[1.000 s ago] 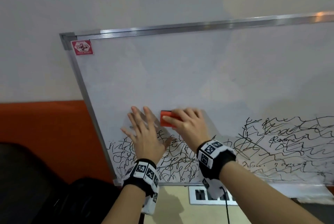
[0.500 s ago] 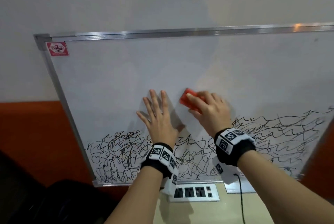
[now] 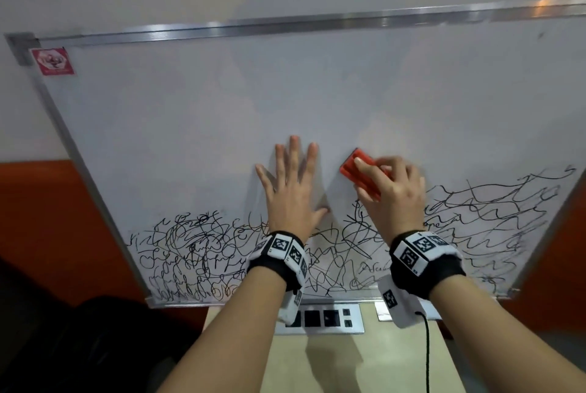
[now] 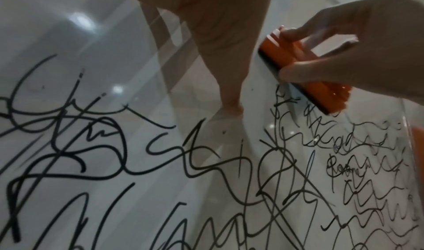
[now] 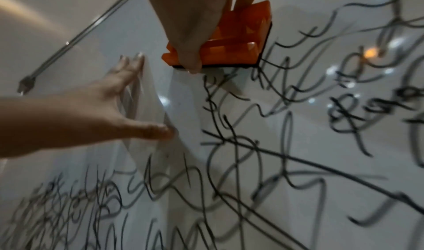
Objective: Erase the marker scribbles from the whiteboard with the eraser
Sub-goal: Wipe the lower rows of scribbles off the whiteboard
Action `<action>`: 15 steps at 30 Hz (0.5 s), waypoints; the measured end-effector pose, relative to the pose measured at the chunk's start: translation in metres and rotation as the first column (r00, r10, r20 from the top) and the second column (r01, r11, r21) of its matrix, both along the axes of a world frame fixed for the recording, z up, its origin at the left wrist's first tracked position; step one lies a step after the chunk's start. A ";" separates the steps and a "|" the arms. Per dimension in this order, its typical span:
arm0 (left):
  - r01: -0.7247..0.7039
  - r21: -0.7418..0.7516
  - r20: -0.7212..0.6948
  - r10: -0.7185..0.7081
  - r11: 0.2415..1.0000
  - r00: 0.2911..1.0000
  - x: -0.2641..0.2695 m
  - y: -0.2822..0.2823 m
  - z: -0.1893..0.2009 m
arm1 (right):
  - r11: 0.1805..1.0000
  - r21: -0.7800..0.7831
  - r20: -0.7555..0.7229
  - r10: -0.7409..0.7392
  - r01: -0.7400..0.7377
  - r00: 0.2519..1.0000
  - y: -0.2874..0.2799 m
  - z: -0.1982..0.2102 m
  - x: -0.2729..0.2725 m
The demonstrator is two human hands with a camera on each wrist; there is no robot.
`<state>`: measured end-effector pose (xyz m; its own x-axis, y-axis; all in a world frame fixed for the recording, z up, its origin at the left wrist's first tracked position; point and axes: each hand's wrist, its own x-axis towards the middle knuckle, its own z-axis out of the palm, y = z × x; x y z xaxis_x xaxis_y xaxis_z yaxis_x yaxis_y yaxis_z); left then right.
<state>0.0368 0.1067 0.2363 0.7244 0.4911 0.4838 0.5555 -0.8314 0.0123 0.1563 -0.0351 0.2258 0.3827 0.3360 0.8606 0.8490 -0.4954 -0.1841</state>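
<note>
Whiteboard (image 3: 190,107) bears scribbles (image 3: 196,253); left hand (image 3: 293,189) presses flat, right hand (image 3: 393,199) grips eraser (image 3: 355,167).

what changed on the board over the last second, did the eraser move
Yes. The right hand slid the eraser rightward along the top edge of the scribbles, from beside the left fingertips to clear of them. The left hand stays flat on the whiteboard; the grip on the eraser is unchanged, and the lower scribbles remain.

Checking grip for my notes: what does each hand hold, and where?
Right hand grips the orange eraser across its plastic back, thumb on one long side. Left hand holds nothing.
</note>
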 end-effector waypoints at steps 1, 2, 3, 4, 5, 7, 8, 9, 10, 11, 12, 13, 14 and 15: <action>-0.014 0.010 0.003 0.014 1.000 1.000 0.001 0.001 -0.001 | 1.000 -0.019 -0.007 -0.011 0.011 1.000 -0.005 -0.009 0.000; -0.020 0.021 0.006 0.020 1.000 1.000 0.002 0.002 -0.002 | 0.999 -0.043 -0.016 -0.016 0.016 1.000 -0.010 -0.020 0.001; -0.019 0.027 0.005 0.019 0.999 1.000 0.002 0.002 -0.002 | 0.997 -0.071 -0.026 -0.018 0.016 0.999 -0.016 -0.032 0.001; -0.017 0.027 0.002 0.017 1.000 1.000 0.002 0.001 -0.003 | 0.995 -0.101 -0.037 -0.019 0.016 0.999 -0.021 -0.046 -0.001; -0.017 0.026 0.002 0.017 1.000 1.000 0.002 0.000 -0.004 | 0.992 -0.128 -0.047 -0.021 0.015 0.999 -0.026 -0.058 -0.003; -0.028 0.032 0.005 0.028 0.999 1.000 0.002 0.000 -0.005 | 0.987 -0.156 -0.056 -0.032 0.023 0.998 -0.032 -0.071 -0.007; -0.032 0.033 0.008 0.032 0.999 0.999 0.003 0.000 -0.005 | 0.989 -0.144 -0.054 -0.042 0.034 0.998 -0.032 -0.070 -0.009; -0.037 0.036 0.011 0.036 0.999 0.999 0.003 0.000 -0.005 | 0.992 -0.118 -0.055 -0.058 0.051 0.997 -0.031 -0.066 -0.010; -0.043 0.040 0.009 0.043 0.998 0.999 0.003 -0.001 -0.006 | 0.994 -0.084 -0.065 -0.074 0.068 0.995 -0.028 -0.062 -0.010; -0.050 0.044 0.006 0.050 0.998 0.999 0.004 -0.001 -0.006 | 0.995 -0.050 -0.085 -0.087 0.083 0.993 -0.025 -0.058 -0.010; -0.056 0.046 0.005 0.056 0.997 0.998 0.005 -0.002 -0.006 | 0.996 -0.021 -0.112 -0.094 0.092 0.989 -0.023 -0.057 -0.011; -0.059 0.045 0.005 0.059 0.997 0.998 0.005 -0.002 -0.007 | 0.996 0.002 -0.142 -0.092 0.093 0.986 -0.021 -0.061 -0.012; -0.060 0.043 0.007 0.060 0.997 0.998 0.006 -0.002 -0.008 | 0.996 0.016 -0.175 -0.085 0.089 0.981 -0.020 -0.066 -0.015; -0.061 0.045 0.012 0.060 0.997 0.998 0.006 -0.002 -0.009 | 0.996 0.024 -0.207 -0.075 0.082 0.975 -0.020 -0.073 -0.018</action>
